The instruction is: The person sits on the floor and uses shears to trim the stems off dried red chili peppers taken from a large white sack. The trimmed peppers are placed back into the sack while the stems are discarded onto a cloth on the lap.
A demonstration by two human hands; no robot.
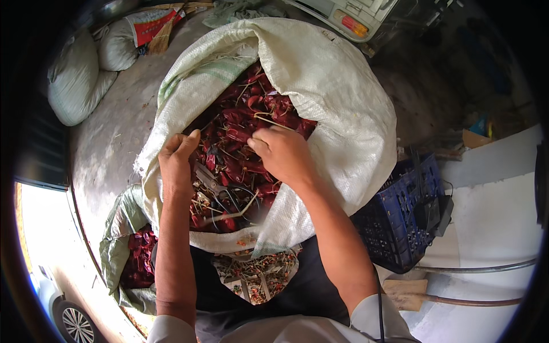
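A large white woven sack stands before me with its mouth rolled back. Dried red chili peppers fill it, many with pale stems. My left hand is at the left side of the opening, thumb against curled fingers; whether it pinches the rim or a pepper is hidden. Over the middle of the peppers, my right hand has its fingers curled inward, and what lies between them cannot be made out. Scissors with dark loop handles rest on the peppers between my forearms, near a long pale stem.
A smaller green-grey sack of red chilies stands at lower left. Right of the big sack is a blue plastic crate with a black device on it. Stems and chili bits litter the slats between my legs. Filled sacks lie upper left.
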